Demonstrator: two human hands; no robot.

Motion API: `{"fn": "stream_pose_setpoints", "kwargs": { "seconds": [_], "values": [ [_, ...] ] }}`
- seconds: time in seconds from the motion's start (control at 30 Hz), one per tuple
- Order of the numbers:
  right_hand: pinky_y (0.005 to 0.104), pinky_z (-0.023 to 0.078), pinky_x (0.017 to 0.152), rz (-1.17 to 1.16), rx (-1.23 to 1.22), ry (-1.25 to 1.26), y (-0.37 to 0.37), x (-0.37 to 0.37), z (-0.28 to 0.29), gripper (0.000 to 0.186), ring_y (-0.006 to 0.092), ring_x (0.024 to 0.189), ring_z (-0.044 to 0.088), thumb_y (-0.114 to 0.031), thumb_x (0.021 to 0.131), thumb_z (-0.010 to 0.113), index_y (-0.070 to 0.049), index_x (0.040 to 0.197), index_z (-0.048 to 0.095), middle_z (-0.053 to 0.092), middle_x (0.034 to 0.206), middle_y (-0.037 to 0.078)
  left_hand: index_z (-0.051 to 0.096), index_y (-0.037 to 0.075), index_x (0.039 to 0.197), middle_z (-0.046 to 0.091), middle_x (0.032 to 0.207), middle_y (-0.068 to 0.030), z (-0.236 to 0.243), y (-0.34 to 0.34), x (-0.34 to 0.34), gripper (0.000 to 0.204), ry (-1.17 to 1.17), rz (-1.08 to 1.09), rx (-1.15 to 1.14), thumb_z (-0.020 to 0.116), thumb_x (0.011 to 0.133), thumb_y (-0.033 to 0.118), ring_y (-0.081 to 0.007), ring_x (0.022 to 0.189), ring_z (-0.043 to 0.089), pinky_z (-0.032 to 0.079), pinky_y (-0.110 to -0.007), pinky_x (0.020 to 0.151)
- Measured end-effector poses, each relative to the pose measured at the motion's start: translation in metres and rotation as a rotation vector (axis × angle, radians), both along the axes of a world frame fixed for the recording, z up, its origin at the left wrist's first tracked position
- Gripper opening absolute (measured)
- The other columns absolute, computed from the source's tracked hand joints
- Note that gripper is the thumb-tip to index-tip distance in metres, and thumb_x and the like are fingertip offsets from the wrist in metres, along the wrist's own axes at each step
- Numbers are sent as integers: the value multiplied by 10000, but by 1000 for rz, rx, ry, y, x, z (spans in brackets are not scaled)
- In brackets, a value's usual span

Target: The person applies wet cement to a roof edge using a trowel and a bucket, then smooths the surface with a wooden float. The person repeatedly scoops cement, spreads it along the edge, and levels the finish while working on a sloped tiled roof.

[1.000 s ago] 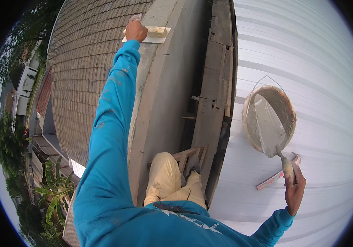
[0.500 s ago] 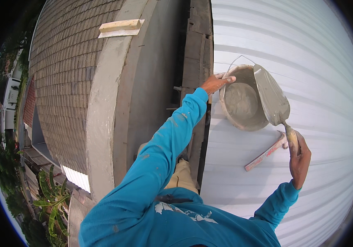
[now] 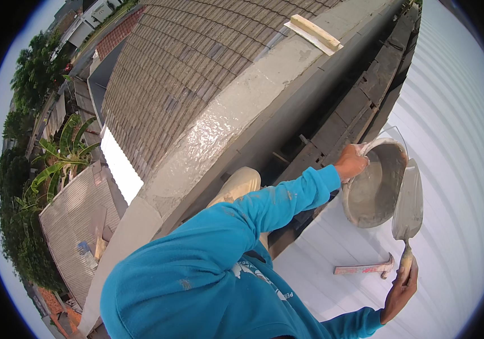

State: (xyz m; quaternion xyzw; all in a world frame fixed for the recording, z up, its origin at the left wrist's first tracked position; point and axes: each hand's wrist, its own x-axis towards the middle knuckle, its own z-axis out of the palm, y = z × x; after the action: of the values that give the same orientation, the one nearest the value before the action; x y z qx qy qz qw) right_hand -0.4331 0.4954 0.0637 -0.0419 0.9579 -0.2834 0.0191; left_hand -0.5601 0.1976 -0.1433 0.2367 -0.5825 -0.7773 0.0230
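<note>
Mortar bucket (image 3: 373,192) in left hand (image 3: 350,163)

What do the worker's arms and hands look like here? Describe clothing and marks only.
Both arms wear long bright blue sleeves reaching the wrists, speckled with pale grey splashes. The left hand and right hand are bare, with no gloves. The shirt back carries a white printed design.

A mortar bucket (image 3: 373,189) sits on a ribbed metal roof (image 3: 456,124), right of a concrete ledge (image 3: 236,118). The left hand (image 3: 350,163) grips the bucket's near rim. The right hand (image 3: 401,287) holds a trowel (image 3: 408,206) against the bucket's right side. A hammer (image 3: 364,269) lies on the roof just below the bucket. A wooden float (image 3: 316,33) rests far along the ledge.
</note>
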Motion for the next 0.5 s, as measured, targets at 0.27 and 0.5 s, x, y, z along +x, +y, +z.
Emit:
{"fn": "stream_pose_setpoints", "kwargs": {
  "seconds": [0.27, 0.5],
  "values": [
    [354, 508, 783, 587, 74, 280, -133, -49, 44, 342, 300, 874, 643, -149, 943, 591, -19, 1259, 615, 674, 1019, 177, 556, -77, 1318, 650, 1066, -125, 162, -163, 155, 496, 181, 345, -37, 620, 833, 6, -184, 963, 594, 483, -318, 872],
    [353, 483, 638, 1100, 255, 731, -293, -57, 71, 401, 244, 721, 595, -199, 875, 694, -156, 1269, 629, 587, 860, 71, 561, -55, 1287, 650, 1115, -135, 214, -232, 296, 460, 292, 818, -208, 633, 835, -7, -195, 991, 626, 509, -352, 908]
  ]
}}
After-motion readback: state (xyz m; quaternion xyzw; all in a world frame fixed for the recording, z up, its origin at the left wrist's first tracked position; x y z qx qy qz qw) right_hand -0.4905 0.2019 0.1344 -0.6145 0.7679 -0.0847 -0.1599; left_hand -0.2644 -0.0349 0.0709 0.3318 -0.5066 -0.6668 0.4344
